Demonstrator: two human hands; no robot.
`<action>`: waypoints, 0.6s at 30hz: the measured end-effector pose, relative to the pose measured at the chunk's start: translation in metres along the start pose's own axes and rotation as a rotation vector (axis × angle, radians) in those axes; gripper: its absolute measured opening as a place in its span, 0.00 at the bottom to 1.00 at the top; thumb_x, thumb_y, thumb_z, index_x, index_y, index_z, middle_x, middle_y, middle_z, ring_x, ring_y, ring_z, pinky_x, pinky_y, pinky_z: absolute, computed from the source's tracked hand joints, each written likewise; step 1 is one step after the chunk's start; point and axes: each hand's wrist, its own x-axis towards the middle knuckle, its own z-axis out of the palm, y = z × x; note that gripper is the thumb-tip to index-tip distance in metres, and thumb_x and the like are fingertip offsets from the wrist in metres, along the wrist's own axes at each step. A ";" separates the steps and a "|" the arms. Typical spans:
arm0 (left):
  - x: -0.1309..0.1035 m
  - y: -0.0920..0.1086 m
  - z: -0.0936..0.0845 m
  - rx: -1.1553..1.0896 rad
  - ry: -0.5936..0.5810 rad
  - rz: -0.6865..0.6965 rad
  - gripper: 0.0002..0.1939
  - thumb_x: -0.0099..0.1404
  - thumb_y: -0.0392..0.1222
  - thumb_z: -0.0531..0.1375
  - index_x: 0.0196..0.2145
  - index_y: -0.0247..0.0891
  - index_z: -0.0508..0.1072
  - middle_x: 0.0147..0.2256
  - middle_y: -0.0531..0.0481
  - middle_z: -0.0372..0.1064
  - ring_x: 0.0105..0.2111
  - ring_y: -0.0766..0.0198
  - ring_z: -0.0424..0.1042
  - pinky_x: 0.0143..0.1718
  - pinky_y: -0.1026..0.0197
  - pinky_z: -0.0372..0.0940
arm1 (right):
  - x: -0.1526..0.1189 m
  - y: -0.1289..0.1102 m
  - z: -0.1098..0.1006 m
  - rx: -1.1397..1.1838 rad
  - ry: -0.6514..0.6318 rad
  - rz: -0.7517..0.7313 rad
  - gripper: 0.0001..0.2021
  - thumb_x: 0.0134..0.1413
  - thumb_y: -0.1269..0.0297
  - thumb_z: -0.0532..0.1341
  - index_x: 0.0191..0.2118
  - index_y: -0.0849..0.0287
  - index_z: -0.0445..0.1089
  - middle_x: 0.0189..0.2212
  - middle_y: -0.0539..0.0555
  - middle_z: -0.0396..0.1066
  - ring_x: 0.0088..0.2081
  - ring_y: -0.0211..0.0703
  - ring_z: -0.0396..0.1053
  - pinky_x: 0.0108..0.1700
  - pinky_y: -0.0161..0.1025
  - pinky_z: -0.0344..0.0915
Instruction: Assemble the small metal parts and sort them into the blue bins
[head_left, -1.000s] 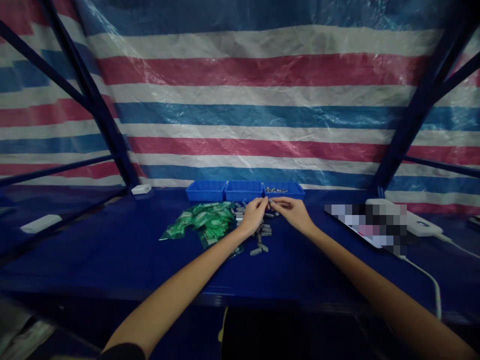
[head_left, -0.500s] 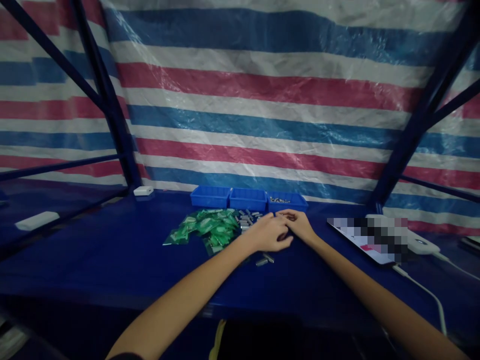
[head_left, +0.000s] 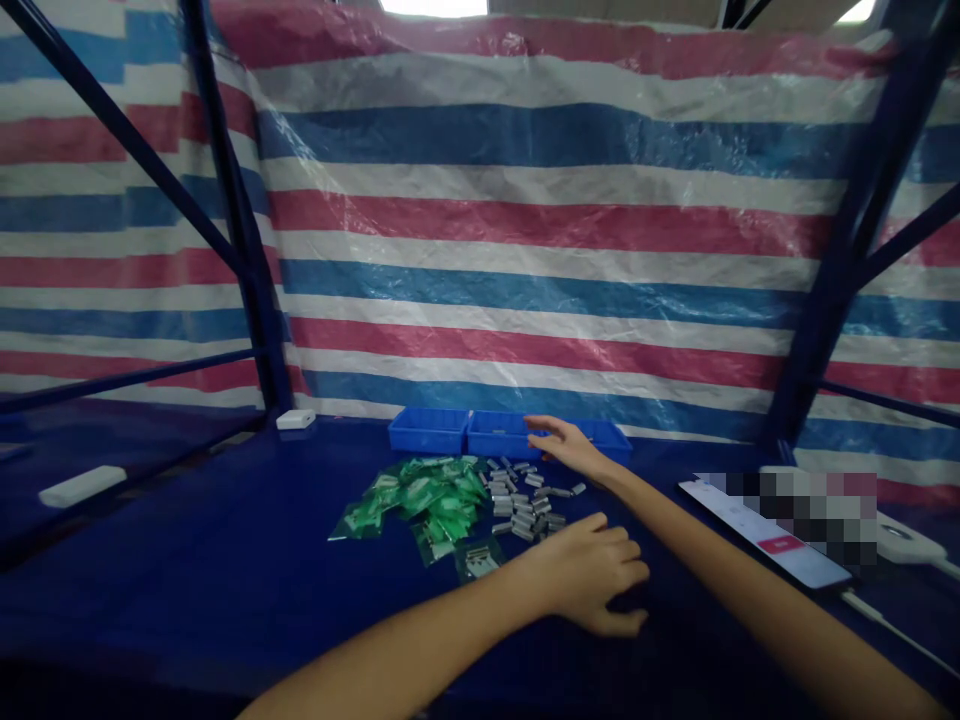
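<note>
My left hand (head_left: 596,575) is low over the blue table, palm down, with its thumb apart from loosely bent fingers. I see nothing held in it, though its underside is hidden. My right hand (head_left: 571,447) reaches over the row of blue bins, fingers stretched and apart, partly covering the middle bin (head_left: 491,437) and the right bin (head_left: 611,437). Between the hands lie many small silver metal cylinders (head_left: 521,508). Left of them is a heap of green-tinted clear plastic bags (head_left: 431,495). A small clear bag with metal pieces (head_left: 478,560) lies beside my left forearm.
The left bin (head_left: 427,432) stands behind the bags. A phone (head_left: 780,545) with a cable lies at the right, with a white device (head_left: 904,540) beside it. Two white boxes (head_left: 296,419) (head_left: 82,487) are at the left. Blue frame posts (head_left: 255,290) flank the table before a striped sheet.
My hands were together over the metal pieces and have separated. The right moved towards the bins, the left nearer to me. The camera tilted up, and more metal cylinders show.
</note>
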 end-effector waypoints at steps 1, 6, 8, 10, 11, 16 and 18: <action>-0.001 -0.004 0.001 0.027 0.008 -0.014 0.17 0.58 0.54 0.54 0.32 0.35 0.70 0.31 0.48 0.70 0.34 0.61 0.67 0.37 0.58 0.56 | -0.004 0.004 -0.003 -0.096 -0.034 -0.045 0.17 0.46 0.59 0.61 0.44 0.57 0.71 0.42 0.55 0.73 0.33 0.41 0.71 0.32 0.36 0.67; -0.004 -0.022 0.009 0.130 0.009 -0.077 0.16 0.61 0.51 0.53 0.32 0.35 0.69 0.32 0.47 0.68 0.36 0.60 0.66 0.42 0.57 0.55 | -0.035 0.038 -0.033 -0.486 -0.050 -0.113 0.11 0.48 0.60 0.59 0.36 0.58 0.74 0.33 0.54 0.73 0.29 0.40 0.68 0.35 0.40 0.66; -0.004 -0.026 0.011 0.157 0.009 -0.108 0.15 0.62 0.50 0.52 0.32 0.35 0.69 0.33 0.47 0.68 0.37 0.60 0.65 0.43 0.56 0.55 | -0.045 0.050 -0.045 -0.558 -0.049 -0.056 0.11 0.48 0.63 0.59 0.37 0.57 0.73 0.35 0.54 0.72 0.28 0.39 0.67 0.34 0.40 0.66; -0.004 -0.030 0.012 0.169 0.013 -0.165 0.15 0.63 0.49 0.50 0.33 0.35 0.69 0.35 0.46 0.68 0.39 0.59 0.65 0.42 0.56 0.55 | -0.053 0.056 -0.052 -0.567 -0.102 -0.041 0.13 0.44 0.69 0.59 0.39 0.58 0.73 0.39 0.55 0.71 0.29 0.38 0.68 0.35 0.39 0.66; -0.004 -0.031 0.012 0.172 0.016 -0.201 0.15 0.64 0.49 0.50 0.34 0.35 0.69 0.36 0.45 0.68 0.40 0.59 0.65 0.42 0.56 0.55 | -0.055 0.058 -0.054 -0.575 -0.120 -0.051 0.15 0.43 0.72 0.58 0.40 0.58 0.72 0.40 0.56 0.70 0.31 0.39 0.68 0.36 0.39 0.66; -0.009 -0.042 0.009 0.205 0.048 -0.497 0.14 0.65 0.45 0.47 0.40 0.34 0.67 0.39 0.42 0.66 0.43 0.55 0.63 0.45 0.53 0.54 | -0.062 0.054 -0.049 -0.686 -0.106 -0.106 0.12 0.47 0.67 0.58 0.40 0.57 0.72 0.36 0.55 0.70 0.32 0.40 0.69 0.37 0.39 0.65; -0.013 -0.047 0.008 0.189 0.067 -0.634 0.14 0.65 0.44 0.47 0.39 0.34 0.67 0.39 0.41 0.66 0.44 0.53 0.62 0.46 0.51 0.53 | -0.064 0.053 -0.045 -0.704 -0.092 -0.108 0.11 0.51 0.63 0.57 0.40 0.56 0.72 0.33 0.54 0.71 0.31 0.40 0.69 0.35 0.38 0.64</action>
